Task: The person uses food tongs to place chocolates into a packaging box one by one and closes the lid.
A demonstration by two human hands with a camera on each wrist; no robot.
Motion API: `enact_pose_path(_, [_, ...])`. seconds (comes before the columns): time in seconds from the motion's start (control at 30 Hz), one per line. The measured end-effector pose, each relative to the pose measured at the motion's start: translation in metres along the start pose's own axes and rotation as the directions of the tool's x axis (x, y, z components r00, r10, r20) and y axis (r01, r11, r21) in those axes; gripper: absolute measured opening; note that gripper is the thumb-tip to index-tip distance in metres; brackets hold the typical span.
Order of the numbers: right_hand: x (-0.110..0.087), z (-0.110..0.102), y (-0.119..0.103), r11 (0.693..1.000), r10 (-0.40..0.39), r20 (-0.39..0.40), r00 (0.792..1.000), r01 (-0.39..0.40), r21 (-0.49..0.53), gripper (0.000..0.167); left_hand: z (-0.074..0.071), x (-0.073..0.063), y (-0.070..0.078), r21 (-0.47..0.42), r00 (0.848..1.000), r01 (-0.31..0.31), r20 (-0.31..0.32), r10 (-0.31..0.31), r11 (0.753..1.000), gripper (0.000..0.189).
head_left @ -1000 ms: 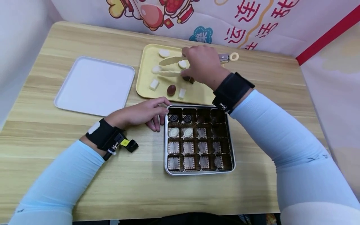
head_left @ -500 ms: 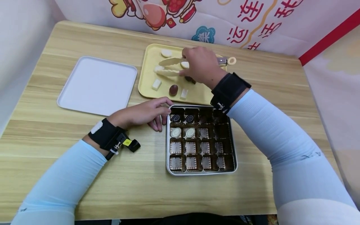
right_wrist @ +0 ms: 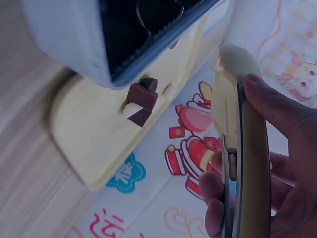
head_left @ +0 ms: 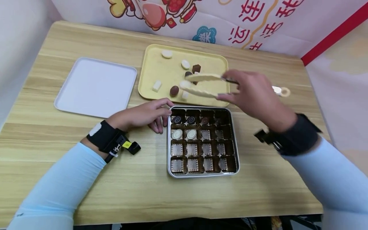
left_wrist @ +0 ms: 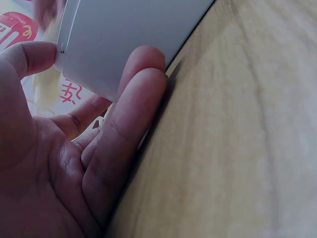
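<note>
My right hand (head_left: 256, 95) grips a pair of cream-tipped tongs (head_left: 204, 77) above the near right part of the yellow tray (head_left: 212, 64). A rounded white chocolate (right_wrist: 240, 62) is pinched between the tong tips. At the far left corner of the chocolate tin (head_left: 169, 143), my left hand (head_left: 143, 116) rests its thumb on the rim. Its fairly straight fingers touch the outer wall in the left wrist view. In the tin's brown divided insert, dark swirled chocolates (head_left: 191, 120) and a brown one (head_left: 204, 120) fill back-row compartments; two white ovals (head_left: 177, 134) lie one row nearer.
Several white and brown chocolates (head_left: 174, 91) remain scattered on the yellow tray, which lies just behind the tin. A white tray (head_left: 97, 86) lies at the left of the wooden table (head_left: 129, 198). A printed wall sheet (head_left: 224, 19) rises behind the table.
My right hand has lifted the tongs, with the white chocolate, from the yellow tray's left side and moved right and toward me. My left hand stays at the tin's corner.
</note>
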State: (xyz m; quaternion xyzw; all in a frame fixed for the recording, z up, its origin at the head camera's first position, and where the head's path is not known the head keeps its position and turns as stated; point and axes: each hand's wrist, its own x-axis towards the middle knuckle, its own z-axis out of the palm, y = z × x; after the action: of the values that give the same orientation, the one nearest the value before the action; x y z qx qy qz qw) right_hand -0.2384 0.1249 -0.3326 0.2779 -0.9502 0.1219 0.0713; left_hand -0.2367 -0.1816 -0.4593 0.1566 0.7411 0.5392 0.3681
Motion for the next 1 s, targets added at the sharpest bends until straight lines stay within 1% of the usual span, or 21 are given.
enact_pose_path(0.1, [-0.044, -0.014, 0.003, 1.0, -0.01, -0.029, 1.0, 0.01, -0.003, 0.054, -0.003, -0.001, -0.001, 0.008, 1.0, 0.003, -0.004, -0.003, 1.0, 0.035])
enact_pose_path(0.17, [-0.069, -0.019, 0.003, 1.0, -0.008, -0.034, 0.999, 0.008, -0.017, 0.056, -0.004, -0.002, -0.002, 0.015, 1.0, 0.004, -0.011, -0.004, 1.0, 0.036])
enact_pose_path(0.27, [-0.096, -0.019, 0.005, 0.999, 0.002, -0.016, 1.0, -0.003, -0.04, 0.059, -0.006, -0.004, -0.003, 0.015, 1.0, 0.006, -0.016, -0.006, 1.0, 0.037])
enact_pose_path(0.33, [-0.106, -0.016, 0.006, 0.999, 0.001, 0.001, 1.0, -0.001, -0.049, 0.059, -0.006, -0.005, -0.004, 0.014, 1.0, 0.005, -0.016, -0.005, 1.0, 0.037])
enact_pose_path(0.47, [-0.114, -0.009, 0.009, 0.998, 0.001, 0.039, 0.999, 0.002, -0.061, 0.057, -0.005, -0.005, -0.005, 0.007, 1.0, 0.006, -0.017, -0.006, 1.0, 0.037])
enact_pose_path(0.6, [-0.113, -0.007, 0.009, 0.996, -0.003, 0.056, 0.998, 0.008, -0.093, 0.057, -0.004, -0.002, -0.005, 0.001, 1.0, 0.0, -0.01, 0.0, 1.0, 0.036])
enact_pose_path(0.67, [-0.112, -0.009, 0.009, 0.993, -0.024, 0.056, 0.998, 0.03, -0.11, 0.058, -0.003, 0.0, -0.004, 0.001, 1.0, -0.003, -0.01, 0.003, 1.0, 0.036])
enact_pose_path(0.83, [-0.107, -0.018, 0.01, 0.985, -0.104, 0.07, 0.992, 0.113, -0.131, 0.059, -0.001, 0.002, -0.002, 0.012, 1.0, 0.003, -0.022, -0.003, 1.0, 0.037])
enact_pose_path(1.0, [-0.104, -0.023, 0.013, 0.979, -0.147, 0.085, 0.985, 0.157, -0.132, 0.058, 0.001, 0.004, 0.001, 0.02, 1.0, 0.017, -0.025, -0.017, 1.0, 0.037])
